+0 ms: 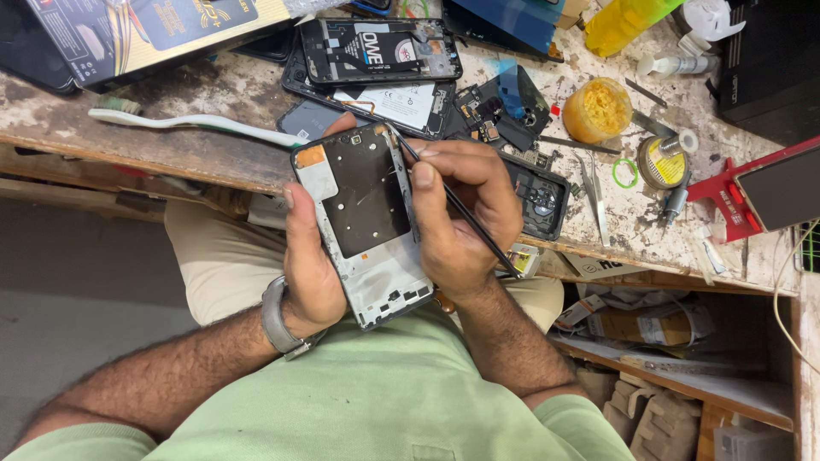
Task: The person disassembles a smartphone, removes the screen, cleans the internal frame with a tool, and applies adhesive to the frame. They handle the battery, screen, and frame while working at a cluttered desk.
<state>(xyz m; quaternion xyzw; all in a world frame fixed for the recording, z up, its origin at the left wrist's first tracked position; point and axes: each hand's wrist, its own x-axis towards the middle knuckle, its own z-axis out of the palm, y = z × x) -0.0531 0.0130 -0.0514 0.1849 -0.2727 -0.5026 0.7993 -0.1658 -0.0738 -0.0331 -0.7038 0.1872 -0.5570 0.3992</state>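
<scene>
Centrally, the left hand [309, 256] grips an opened phone frame [363, 224] from its left side; the right hand [461, 218] pinches a thin black tool [465, 218] against its right edge. Upper right, a round tub [597, 108] holds yellow paste.

The phone frame [363, 224] is a bare grey-and-black chassis, open side up, tilted with its top toward 11 o'clock, an orange patch at that corner and small cutouts along its 5 o'clock end. The tool [461, 209], thin and black, slants from the frame's 1 o'clock edge toward 4 o'clock
</scene>
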